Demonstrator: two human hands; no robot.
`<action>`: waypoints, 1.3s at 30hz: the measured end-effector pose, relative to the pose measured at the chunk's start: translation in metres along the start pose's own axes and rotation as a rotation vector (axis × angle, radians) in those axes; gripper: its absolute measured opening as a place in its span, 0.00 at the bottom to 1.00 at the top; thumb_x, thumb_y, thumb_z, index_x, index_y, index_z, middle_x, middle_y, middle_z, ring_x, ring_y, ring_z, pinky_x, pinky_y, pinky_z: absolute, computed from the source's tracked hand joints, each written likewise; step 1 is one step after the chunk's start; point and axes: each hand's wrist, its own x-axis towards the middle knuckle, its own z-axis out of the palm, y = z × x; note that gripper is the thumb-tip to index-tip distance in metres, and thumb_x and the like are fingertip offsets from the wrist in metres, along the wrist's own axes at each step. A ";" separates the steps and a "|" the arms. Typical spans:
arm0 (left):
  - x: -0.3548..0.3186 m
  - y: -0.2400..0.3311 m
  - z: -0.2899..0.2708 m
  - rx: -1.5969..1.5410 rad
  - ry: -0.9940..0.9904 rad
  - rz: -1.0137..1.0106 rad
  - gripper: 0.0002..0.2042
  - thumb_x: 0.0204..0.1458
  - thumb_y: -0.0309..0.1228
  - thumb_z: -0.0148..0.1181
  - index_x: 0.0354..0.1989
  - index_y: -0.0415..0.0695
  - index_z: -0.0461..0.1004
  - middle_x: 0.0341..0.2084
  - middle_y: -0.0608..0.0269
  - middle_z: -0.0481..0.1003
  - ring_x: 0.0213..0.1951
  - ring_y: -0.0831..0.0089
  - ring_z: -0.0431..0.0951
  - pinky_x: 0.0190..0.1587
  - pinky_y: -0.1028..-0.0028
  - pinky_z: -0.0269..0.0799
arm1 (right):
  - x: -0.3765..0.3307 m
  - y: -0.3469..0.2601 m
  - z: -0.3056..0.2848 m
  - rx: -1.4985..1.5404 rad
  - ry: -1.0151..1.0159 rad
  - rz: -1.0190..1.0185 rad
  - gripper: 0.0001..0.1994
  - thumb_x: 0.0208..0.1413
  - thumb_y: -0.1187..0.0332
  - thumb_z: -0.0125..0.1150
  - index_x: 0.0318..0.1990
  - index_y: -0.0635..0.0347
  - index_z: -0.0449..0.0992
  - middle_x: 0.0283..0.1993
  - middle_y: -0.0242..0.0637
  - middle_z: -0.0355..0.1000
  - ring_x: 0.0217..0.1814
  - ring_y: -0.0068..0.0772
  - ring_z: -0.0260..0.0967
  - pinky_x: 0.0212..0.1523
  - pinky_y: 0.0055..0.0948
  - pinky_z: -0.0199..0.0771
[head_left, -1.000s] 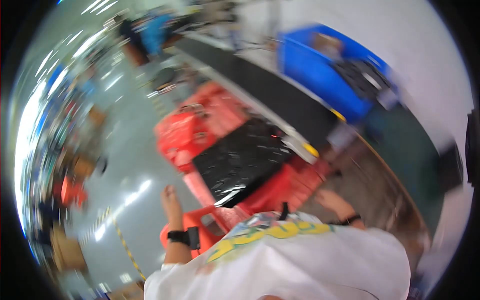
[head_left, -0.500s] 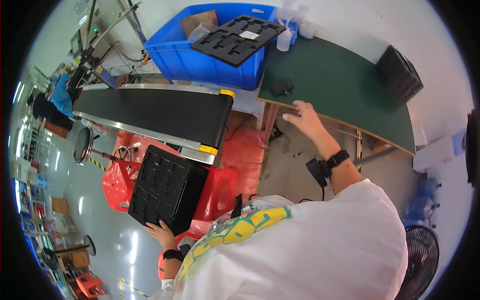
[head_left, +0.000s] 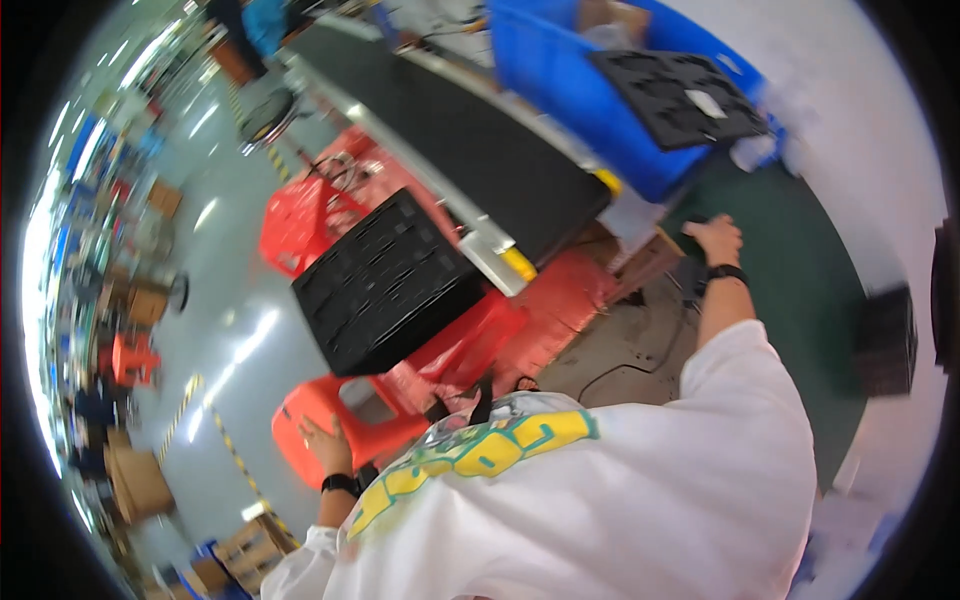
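At the near left corner of the green table (head_left: pixel 800 270), my right hand (head_left: pixel 715 240) is closed over a small black power adapter (head_left: pixel 697 218). Most of the adapter is hidden, and motion blurs that area. A black device on a cable hangs by my right wrist. Resting on a red plastic stool (head_left: pixel 375 425), my left hand (head_left: pixel 325 447) has its fingers spread and holds nothing. Beyond that hand, a stack of black moulded trays (head_left: pixel 385 280) sits on red stools beside the conveyor.
A black conveyor belt (head_left: pixel 450 120) with metal rails runs away to the upper left. Behind the table stands a blue bin (head_left: pixel 545 65), a black tray (head_left: pixel 680 100) lying across its rim. A dark stack (head_left: pixel 887 340) stands at the table's right. A round stool (head_left: pixel 268 115) is farther off.
My view has turned left. My right hand has moved from above the floor onto the table and closed over the adapter. My left hand has left the tray stack for the red stool.
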 end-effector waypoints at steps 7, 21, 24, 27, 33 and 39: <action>-0.021 -0.030 0.012 -0.104 -0.269 -0.241 0.37 0.54 0.47 0.53 0.63 0.32 0.49 0.58 0.26 0.52 0.61 0.37 0.54 0.60 0.55 0.58 | 0.004 0.000 -0.005 -0.037 -0.027 -0.159 0.30 0.24 0.53 0.65 0.38 0.66 0.78 0.45 0.57 0.73 0.50 0.53 0.71 0.52 0.38 0.70; 0.074 -0.036 0.101 0.045 -1.063 0.182 0.23 0.53 0.48 0.48 0.45 0.42 0.75 0.42 0.52 0.76 0.45 0.58 0.75 0.49 0.65 0.68 | -0.158 -0.104 -0.029 0.883 -0.364 -0.414 0.38 0.36 0.61 0.69 0.58 0.64 0.62 0.46 0.43 0.70 0.39 0.33 0.69 0.28 0.25 0.68; 0.122 -0.064 0.149 0.475 -0.681 1.012 0.17 0.43 0.38 0.62 0.41 0.42 0.76 0.42 0.52 0.75 0.47 0.55 0.75 0.49 0.63 0.70 | -0.227 -0.177 -0.018 0.791 -0.519 -0.602 0.38 0.37 0.65 0.72 0.60 0.58 0.62 0.45 0.41 0.69 0.36 0.22 0.67 0.27 0.21 0.66; 0.153 -0.048 0.062 -0.059 -0.747 0.486 0.19 0.54 0.42 0.52 0.41 0.37 0.75 0.40 0.44 0.76 0.44 0.54 0.76 0.46 0.62 0.71 | -0.275 -0.243 0.017 0.750 -0.605 -0.890 0.41 0.34 0.64 0.73 0.58 0.69 0.62 0.48 0.49 0.70 0.47 0.36 0.70 0.48 0.30 0.70; 0.155 -0.108 0.017 -0.260 -0.795 0.030 0.24 0.53 0.46 0.51 0.43 0.34 0.74 0.39 0.42 0.76 0.47 0.54 0.75 0.51 0.62 0.68 | -0.330 -0.335 0.114 0.233 -0.252 -0.992 0.43 0.28 0.56 0.70 0.55 0.68 0.62 0.49 0.58 0.67 0.53 0.55 0.66 0.55 0.39 0.65; 0.128 -0.247 0.071 0.141 -1.017 0.161 0.23 0.51 0.46 0.52 0.43 0.38 0.76 0.39 0.47 0.77 0.40 0.57 0.78 0.44 0.65 0.72 | -0.345 -0.335 0.162 -0.092 -0.095 -1.001 0.43 0.30 0.57 0.70 0.58 0.62 0.60 0.50 0.53 0.63 0.55 0.56 0.61 0.53 0.44 0.66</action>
